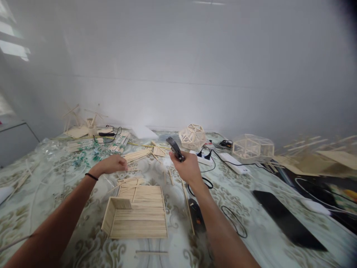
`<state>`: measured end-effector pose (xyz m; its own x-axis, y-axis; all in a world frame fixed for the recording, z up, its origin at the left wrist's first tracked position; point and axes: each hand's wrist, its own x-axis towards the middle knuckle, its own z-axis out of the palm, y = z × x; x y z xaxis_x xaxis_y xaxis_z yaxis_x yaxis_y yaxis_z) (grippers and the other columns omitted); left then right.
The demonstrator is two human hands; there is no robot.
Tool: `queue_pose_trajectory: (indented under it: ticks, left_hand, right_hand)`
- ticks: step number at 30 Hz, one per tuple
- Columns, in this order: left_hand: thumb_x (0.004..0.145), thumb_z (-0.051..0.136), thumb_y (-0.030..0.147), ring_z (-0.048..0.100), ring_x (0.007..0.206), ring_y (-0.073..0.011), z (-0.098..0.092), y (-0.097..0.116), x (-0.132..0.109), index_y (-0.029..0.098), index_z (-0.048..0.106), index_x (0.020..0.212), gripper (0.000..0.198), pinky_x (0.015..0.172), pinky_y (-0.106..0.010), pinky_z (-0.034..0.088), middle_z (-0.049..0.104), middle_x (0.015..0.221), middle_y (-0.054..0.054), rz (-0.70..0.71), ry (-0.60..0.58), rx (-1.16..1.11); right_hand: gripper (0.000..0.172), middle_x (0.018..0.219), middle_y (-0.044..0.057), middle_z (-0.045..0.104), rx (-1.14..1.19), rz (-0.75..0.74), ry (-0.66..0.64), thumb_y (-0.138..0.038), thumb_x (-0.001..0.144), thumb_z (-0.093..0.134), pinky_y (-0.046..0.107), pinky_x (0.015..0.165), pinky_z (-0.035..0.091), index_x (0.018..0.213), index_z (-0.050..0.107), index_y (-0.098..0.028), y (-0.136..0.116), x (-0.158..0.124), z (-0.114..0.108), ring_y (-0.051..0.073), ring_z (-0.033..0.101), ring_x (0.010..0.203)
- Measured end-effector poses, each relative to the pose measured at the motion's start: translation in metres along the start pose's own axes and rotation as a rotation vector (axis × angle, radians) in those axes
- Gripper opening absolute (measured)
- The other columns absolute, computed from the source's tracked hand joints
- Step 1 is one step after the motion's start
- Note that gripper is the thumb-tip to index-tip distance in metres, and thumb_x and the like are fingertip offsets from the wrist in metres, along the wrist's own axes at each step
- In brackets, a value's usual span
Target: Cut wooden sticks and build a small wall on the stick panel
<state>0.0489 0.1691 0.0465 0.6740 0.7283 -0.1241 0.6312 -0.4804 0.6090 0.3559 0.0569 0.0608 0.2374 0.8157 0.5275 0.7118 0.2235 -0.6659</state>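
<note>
My right hand (187, 165) is wrapped round a dark hand tool (175, 149), raised over the middle of the table. To the left, my left hand (113, 164) is closed near the end of a pile of thin wooden sticks (138, 154); what its fingers hold, if anything, is too small to make out. Between my forearms lies a flat panel of wooden sticks (139, 221) with low upright walls at its left corner. Loose sticks (131, 181) rest across its far end, and a short stick (152, 253) lies in front of it.
The patterned table (95, 223) also bears a stick dome (192, 136), another stick frame (253, 147), a power strip (200, 158) with black cables, and a black slab (288, 219) at right. Stick packets (119, 142) and stick models (90, 128) stand at back left, before a wall.
</note>
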Motion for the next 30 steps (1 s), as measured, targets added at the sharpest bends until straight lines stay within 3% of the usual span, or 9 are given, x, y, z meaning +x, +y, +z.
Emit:
queue_pose_trajectory:
  ticks: [3, 5, 11, 14, 18, 21, 30]
  left_hand:
    - [0.07, 0.071, 0.04, 0.062, 0.068, -0.0188, 0.002, -0.004, 0.0, 0.017, 0.077, 0.067, 0.024, 0.063, -0.022, 0.042, 0.073, 0.066, -0.001, -0.002, -0.1, -0.011]
    - [0.07, 0.072, 0.043, 0.063, 0.07, -0.0196, 0.004, -0.005, 0.001, 0.017, 0.078, 0.069, 0.027, 0.064, -0.022, 0.043, 0.074, 0.069, -0.001, -0.011, -0.087, -0.001]
    - [0.086, 0.055, 0.046, 0.063, 0.072, -0.0205, 0.009, -0.027, 0.011, 0.014, 0.075, 0.078, 0.039, 0.063, -0.024, 0.039, 0.07, 0.069, -0.002, -0.134, 0.228, 0.117]
    - [0.093, 0.052, 0.042, 0.066, 0.078, -0.0219, 0.014, -0.041, 0.014, 0.014, 0.074, 0.084, 0.036, 0.068, -0.026, 0.045, 0.071, 0.074, -0.002, -0.202, 0.289, 0.159]
    - [0.097, 0.061, 0.038, 0.068, 0.093, -0.0229, 0.021, -0.048, 0.016, 0.012, 0.069, 0.105, 0.028, 0.082, -0.037, 0.056, 0.071, 0.102, -0.006, -0.292, 0.264, 0.222]
    - [0.098, 0.064, 0.035, 0.066, 0.106, -0.0247, 0.025, -0.047, 0.017, 0.015, 0.062, 0.125, 0.034, 0.089, -0.044, 0.058, 0.064, 0.125, -0.01, -0.339, 0.235, 0.266]
    - [0.098, 0.063, 0.034, 0.065, 0.11, -0.0252, 0.031, -0.041, 0.019, 0.016, 0.059, 0.13, 0.037, 0.091, -0.046, 0.058, 0.062, 0.13, -0.011, -0.4, 0.258, 0.246]
  right_hand:
    - [0.042, 0.054, 0.003, 0.057, 0.018, 0.022, 0.0, -0.05, 0.085, 0.056, 0.028, 0.053, 0.03, 0.059, 0.063, -0.018, 0.0, 0.0, -0.001, 0.017, 0.052, 0.055]
    - [0.043, 0.053, 0.002, 0.055, 0.027, 0.029, 0.003, -0.051, 0.084, 0.056, 0.028, 0.052, 0.03, 0.058, 0.061, -0.018, -0.001, 0.001, -0.002, 0.017, 0.05, 0.054]
    - [0.046, 0.051, 0.001, 0.049, 0.049, 0.016, 0.005, -0.053, 0.084, 0.056, 0.028, 0.053, 0.028, 0.053, 0.05, -0.02, -0.005, 0.001, -0.005, 0.015, 0.045, 0.054]
    - [0.047, 0.05, 0.0, 0.045, 0.058, 0.014, 0.006, -0.054, 0.083, 0.056, 0.028, 0.052, 0.027, 0.052, 0.048, -0.02, -0.007, 0.001, -0.008, 0.014, 0.041, 0.053]
    - [0.046, 0.05, -0.001, 0.041, 0.085, 0.024, 0.019, -0.055, 0.083, 0.056, 0.028, 0.051, 0.027, 0.053, 0.049, -0.02, -0.01, 0.002, -0.013, 0.013, 0.037, 0.053]
    - [0.046, 0.051, -0.002, 0.04, 0.113, 0.029, 0.023, -0.056, 0.082, 0.057, 0.028, 0.051, 0.027, 0.055, 0.051, -0.019, -0.013, 0.002, -0.016, 0.013, 0.036, 0.053]
    - [0.046, 0.051, -0.002, 0.04, 0.141, 0.025, 0.011, -0.054, 0.083, 0.057, 0.028, 0.053, 0.028, 0.053, 0.047, -0.021, -0.016, 0.002, -0.019, 0.013, 0.036, 0.053]
